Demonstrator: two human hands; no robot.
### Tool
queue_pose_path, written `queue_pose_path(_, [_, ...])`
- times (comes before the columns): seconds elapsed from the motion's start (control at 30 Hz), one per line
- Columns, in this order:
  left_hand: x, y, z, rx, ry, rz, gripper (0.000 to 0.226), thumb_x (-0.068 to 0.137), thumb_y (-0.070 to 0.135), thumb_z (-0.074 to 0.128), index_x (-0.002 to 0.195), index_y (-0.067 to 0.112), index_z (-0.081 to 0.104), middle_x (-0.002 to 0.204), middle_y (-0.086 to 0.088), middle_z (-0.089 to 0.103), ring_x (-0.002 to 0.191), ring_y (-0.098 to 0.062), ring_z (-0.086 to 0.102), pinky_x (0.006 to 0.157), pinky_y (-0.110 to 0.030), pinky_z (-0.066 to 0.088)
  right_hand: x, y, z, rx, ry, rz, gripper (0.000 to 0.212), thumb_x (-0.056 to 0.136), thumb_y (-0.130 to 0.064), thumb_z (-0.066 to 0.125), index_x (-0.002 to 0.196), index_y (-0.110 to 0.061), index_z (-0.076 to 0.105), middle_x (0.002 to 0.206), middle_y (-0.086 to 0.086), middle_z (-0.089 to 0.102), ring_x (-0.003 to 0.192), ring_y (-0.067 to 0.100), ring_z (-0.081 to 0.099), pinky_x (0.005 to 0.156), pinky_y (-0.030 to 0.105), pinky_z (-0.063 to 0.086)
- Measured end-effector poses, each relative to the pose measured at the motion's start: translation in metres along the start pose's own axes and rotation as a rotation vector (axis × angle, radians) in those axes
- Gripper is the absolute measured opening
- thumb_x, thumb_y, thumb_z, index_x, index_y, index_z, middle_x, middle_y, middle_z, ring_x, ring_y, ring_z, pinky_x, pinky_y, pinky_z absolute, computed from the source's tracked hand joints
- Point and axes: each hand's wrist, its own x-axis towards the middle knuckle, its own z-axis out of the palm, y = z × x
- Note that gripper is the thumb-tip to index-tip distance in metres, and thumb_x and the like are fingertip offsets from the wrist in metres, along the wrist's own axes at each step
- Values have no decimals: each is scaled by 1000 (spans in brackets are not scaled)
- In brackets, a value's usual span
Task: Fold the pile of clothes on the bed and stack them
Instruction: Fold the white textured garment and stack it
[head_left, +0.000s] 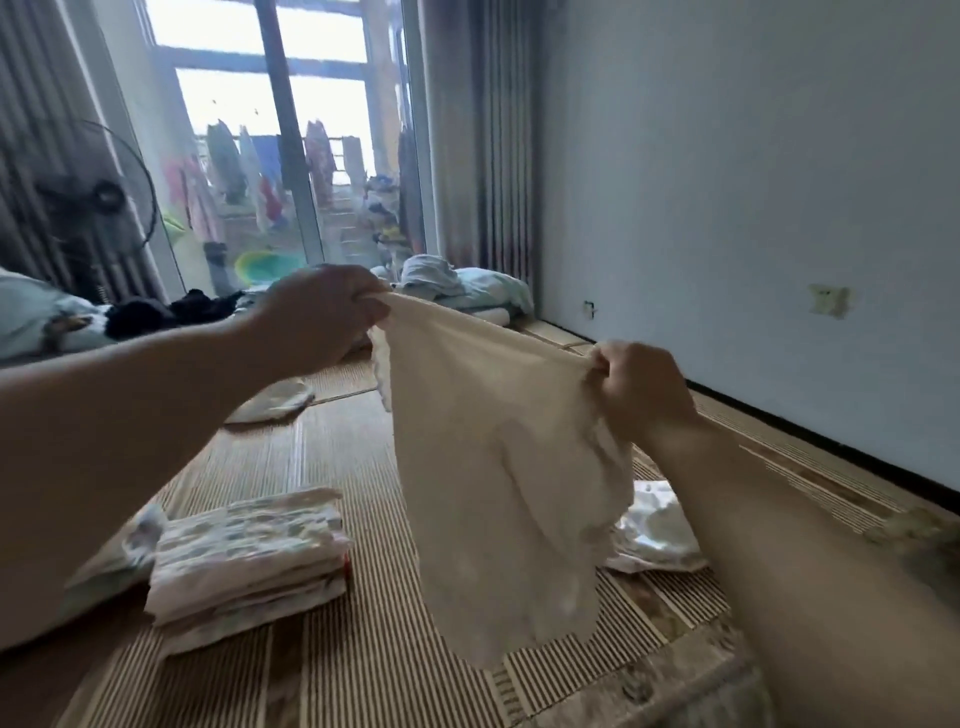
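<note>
One stack of folded pale patterned clothes (249, 566) sits on the striped woven bed mat (363, 649). Your left hand (322, 317) and right hand (639, 389), apart, each pinch the thin cream garment (493, 467), hanging unfolded above the mat; a crumpled white piece (654, 530) waits.

On the mat-covered bed (374, 639) lie a folded stack (249, 556), a crumpled white garment (657, 532), dark clothes (171, 312) and bundled bedding (462, 286).
</note>
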Motion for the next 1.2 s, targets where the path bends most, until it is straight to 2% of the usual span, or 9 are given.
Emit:
queue_pose_path(0.23, [-49,-80,-74,61,-52,-139,10,95,22,53,93,19,62,75,6,57,72,-16,52,64,-30,36,-15,-88,-8,657,-278,226,20,88,-30,65,78,-12,67,66,3,59,57,17,51,55,28,41])
queue_pose_path(0.4, [-113,-108,-59,-378,-352,-427,8,91,1,57,89,7,62,84,-14,56,69,-21,48,63,-25,41,-32,-154,2,999,-555,290,26,91,-17,62,106,4,62,93,18,51,83,31,44,74,44,34])
queue_pose_path(0.5, [-155,-92,-37,-398,-442,-346,31,90,22,65,119,16,58,116,-10,57,97,-19,58,85,-29,50,-44,-186,11,1023,-583,301,18,94,-12,55,106,0,61,89,17,50,79,31,44,67,42,37])
queue_pose_path(0.63, [-205,-44,-28,-1109,-478,-251,63,60,72,69,116,44,61,125,9,62,113,-1,58,91,-20,49,-60,-201,23,1124,-625,341,23,93,3,39,87,6,60,76,18,56,62,24,53,55,29,43])
queue_pose_path(0.7, [-216,-29,-19,-1235,-444,-262,63,59,71,73,116,49,56,119,17,64,111,-1,60,88,-23,52,-66,-201,26,1187,-572,437,21,93,4,42,85,0,60,75,15,59,61,22,58,53,28,49])
queue_pose_path(0.8, [-210,-15,0,-1103,-169,-335,35,72,26,71,100,6,63,89,-13,69,86,-20,67,74,-48,56,-73,-194,29,1247,-516,525,16,95,-2,47,90,-13,58,74,6,57,62,17,56,56,28,51])
queue_pose_path(0.87, [-200,-14,5,-1015,-13,-543,31,70,27,64,89,1,66,80,-17,68,77,-27,66,74,-52,54,-76,-182,26,1214,-478,527,16,96,-7,50,86,-15,59,75,5,56,64,17,54,63,33,49])
queue_pose_path(1.03, [-169,-21,-8,-1107,41,-485,26,89,10,60,70,21,73,59,6,64,54,-7,60,51,-20,48,-84,-145,2,560,-364,198,16,94,-31,58,97,-18,66,85,-2,63,68,8,56,52,21,40])
queue_pose_path(1.2, [-130,-4,-23,-427,-274,-239,33,95,21,52,126,15,58,85,14,51,73,-3,47,52,0,34,-98,-166,-12,637,-610,-333,95,62,-36,85,143,-40,35,119,-19,53,99,-14,56,74,7,47])
